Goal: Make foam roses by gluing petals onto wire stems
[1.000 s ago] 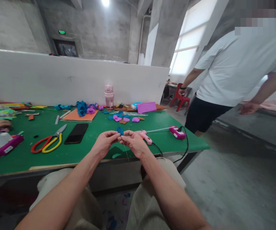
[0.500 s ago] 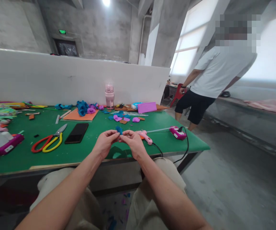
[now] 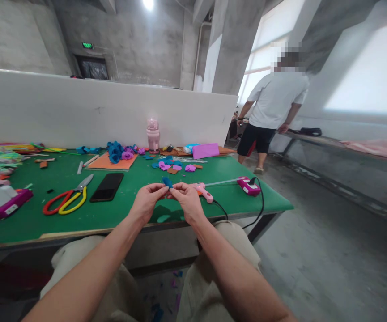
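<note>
A small blue petal-like piece (image 3: 167, 182) is pinched between the fingertips of my left hand (image 3: 148, 199) and my right hand (image 3: 187, 200), just above the table's front part. Its lower end is hidden by the fingers. Right beside my right hand lies a pink glue gun (image 3: 206, 193) with a clear glue stick out of its back. Beyond my hands several purple pieces (image 3: 164, 166), blue pieces and brown pieces lie scattered. To the left are a black phone (image 3: 107, 187) and scissors (image 3: 68, 200) with red and yellow handles.
Finished-looking blue flowers (image 3: 114, 152) rest on an orange sheet (image 3: 108, 163). A pink bottle (image 3: 153, 136) stands against the white partition (image 3: 119, 107). A purple power strip (image 3: 248, 186) with a black cord sits at the right edge; another (image 3: 8, 205) is at left. A person (image 3: 274, 103) stands right.
The person in white at the right has walked farther off and to the left. My hands keep almost the same place, and the blue piece tilts slightly differently.
</note>
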The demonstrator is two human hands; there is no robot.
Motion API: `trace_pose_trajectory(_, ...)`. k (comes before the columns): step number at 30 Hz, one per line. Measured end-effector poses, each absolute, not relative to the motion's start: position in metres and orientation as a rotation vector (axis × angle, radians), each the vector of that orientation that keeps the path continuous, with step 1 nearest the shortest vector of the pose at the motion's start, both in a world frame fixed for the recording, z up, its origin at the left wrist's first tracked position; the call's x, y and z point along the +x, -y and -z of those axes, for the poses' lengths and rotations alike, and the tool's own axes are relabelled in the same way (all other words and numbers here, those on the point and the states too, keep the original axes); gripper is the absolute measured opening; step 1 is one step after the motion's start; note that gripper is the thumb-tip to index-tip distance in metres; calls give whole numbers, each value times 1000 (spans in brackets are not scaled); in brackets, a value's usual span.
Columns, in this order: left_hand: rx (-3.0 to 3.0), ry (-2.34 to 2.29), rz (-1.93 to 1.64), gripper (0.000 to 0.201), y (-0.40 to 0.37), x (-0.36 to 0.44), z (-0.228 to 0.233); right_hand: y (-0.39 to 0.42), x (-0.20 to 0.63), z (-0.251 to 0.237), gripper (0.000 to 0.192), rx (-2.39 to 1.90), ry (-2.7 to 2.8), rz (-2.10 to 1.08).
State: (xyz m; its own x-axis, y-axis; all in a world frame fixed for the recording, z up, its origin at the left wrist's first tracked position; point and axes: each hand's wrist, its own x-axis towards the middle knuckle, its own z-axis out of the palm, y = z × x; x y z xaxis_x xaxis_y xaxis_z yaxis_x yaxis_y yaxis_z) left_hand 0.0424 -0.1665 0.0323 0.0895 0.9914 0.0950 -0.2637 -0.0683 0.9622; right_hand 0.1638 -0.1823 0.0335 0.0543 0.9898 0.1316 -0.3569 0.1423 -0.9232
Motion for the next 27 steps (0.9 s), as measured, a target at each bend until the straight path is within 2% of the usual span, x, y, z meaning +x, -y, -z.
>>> trace_pose_trajectory(12,1106,-953,-1353,26,166,42,-32,184,157,-27,13,-898,1093,-1089)
trace_pose_trajectory(21,1018,-805,-1274,24,170,42,-40,183,159,-30,22,-774,859,-1363)
trace_pose_trajectory(27,985,-815,-1276,24,170,41,-41,183,159,-28,24,-754,821,-1420)
